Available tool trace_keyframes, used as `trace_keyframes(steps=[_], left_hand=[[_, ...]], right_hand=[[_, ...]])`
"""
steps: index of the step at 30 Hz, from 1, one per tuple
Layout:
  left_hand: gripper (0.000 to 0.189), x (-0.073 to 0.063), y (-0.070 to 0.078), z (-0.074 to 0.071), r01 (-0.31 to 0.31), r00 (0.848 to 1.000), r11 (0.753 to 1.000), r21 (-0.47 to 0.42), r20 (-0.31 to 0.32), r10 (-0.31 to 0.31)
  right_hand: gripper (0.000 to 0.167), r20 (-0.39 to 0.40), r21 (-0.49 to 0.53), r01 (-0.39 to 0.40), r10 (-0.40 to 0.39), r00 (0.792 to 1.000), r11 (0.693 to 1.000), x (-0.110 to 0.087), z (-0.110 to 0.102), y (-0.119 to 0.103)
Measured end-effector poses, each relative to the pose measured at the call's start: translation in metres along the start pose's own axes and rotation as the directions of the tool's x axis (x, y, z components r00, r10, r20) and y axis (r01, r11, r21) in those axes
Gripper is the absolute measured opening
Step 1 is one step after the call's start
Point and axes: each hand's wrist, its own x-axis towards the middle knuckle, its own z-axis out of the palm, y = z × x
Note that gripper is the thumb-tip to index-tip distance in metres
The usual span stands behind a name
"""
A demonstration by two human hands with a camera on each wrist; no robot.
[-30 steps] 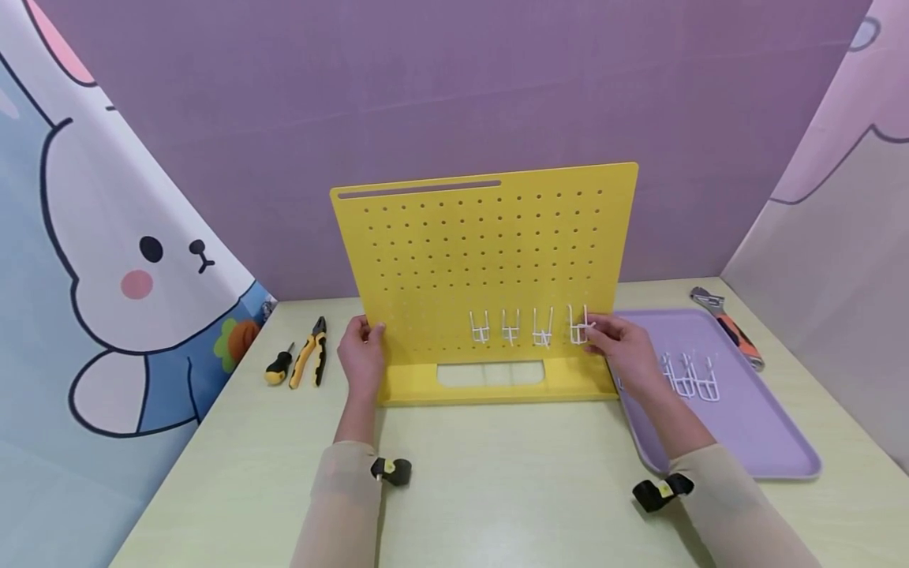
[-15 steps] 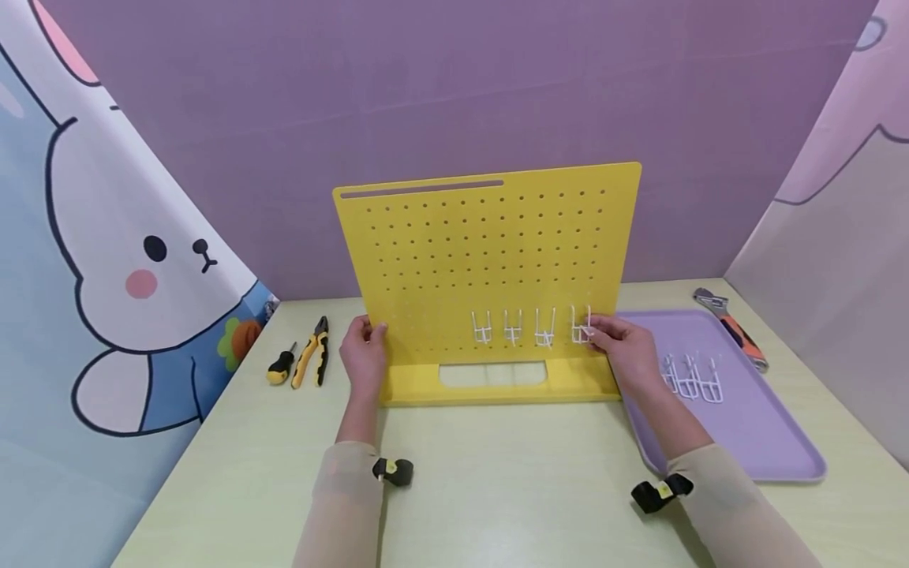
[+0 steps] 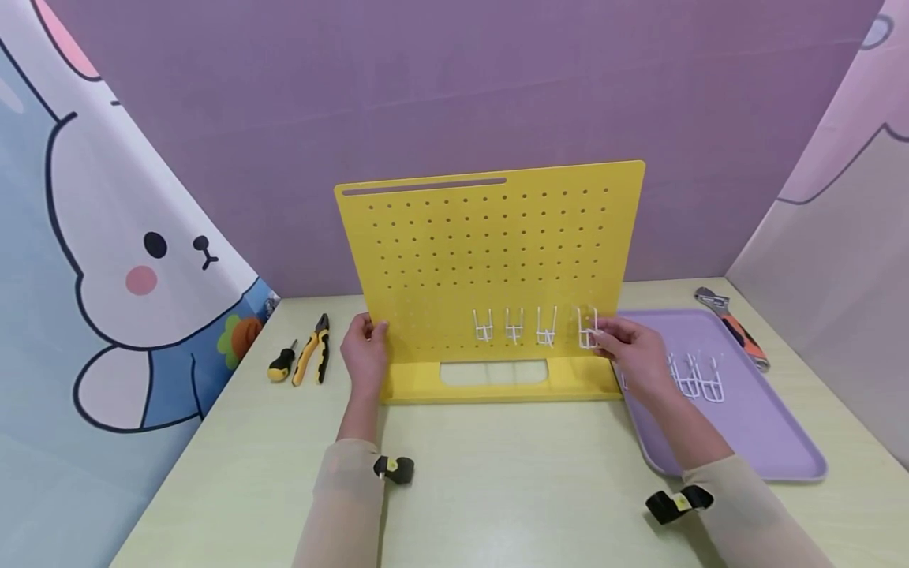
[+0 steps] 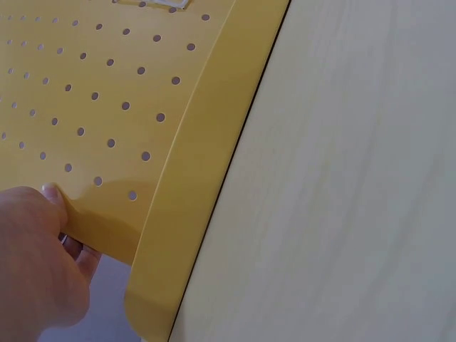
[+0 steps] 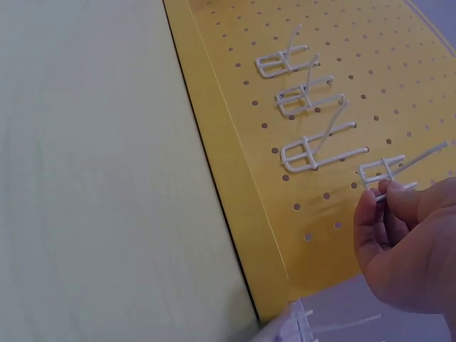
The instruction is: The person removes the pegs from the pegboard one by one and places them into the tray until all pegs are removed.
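Shifting slightly rightward, the right hand (image 3: pixel 637 359) is pinching a white hook (image 5: pixel 387 167) by the yellow pegboard (image 3: pixel 440 315). The left hand (image 3: pixel 364 355) is gripping the yellow pegboard's left edge.

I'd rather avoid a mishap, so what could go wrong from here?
The white wire hook pinched in the right grip might slip or miss the holes of the yellow perforated board. The board could also shift if the left grip on its edge loosened.
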Motion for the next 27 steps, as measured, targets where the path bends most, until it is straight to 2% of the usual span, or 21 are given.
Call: trace_keyframes(steps=[5,12,18,27], left_hand=[[0.018,0.0,0.0,0.0,-0.011,1.0,1.0,0.004,0.003,0.011],[0.018,0.001,0.0,0.0,0.005,1.0,1.0,-0.001,0.003,-0.005],[0.019,0.002,-0.001,0.0,0.018,1.0,1.0,-0.002,0.005,-0.018],[0.019,0.001,0.002,-0.001,0.019,1.0,1.0,-0.007,0.007,-0.019]], right_hand=[[0.04,0.027,-0.017,0.0,0.0,1.0,1.0,-0.011,-0.013,0.002],[0.041,0.04,-0.152,0.016,-0.01,0.999,0.988,-0.021,-0.033,0.007],[0.041,0.039,-0.201,0.025,-0.018,0.999,0.979,-0.031,-0.048,0.012],[0.042,0.09,-0.33,-0.011,0.043,0.995,0.944,-0.042,-0.067,0.018]])
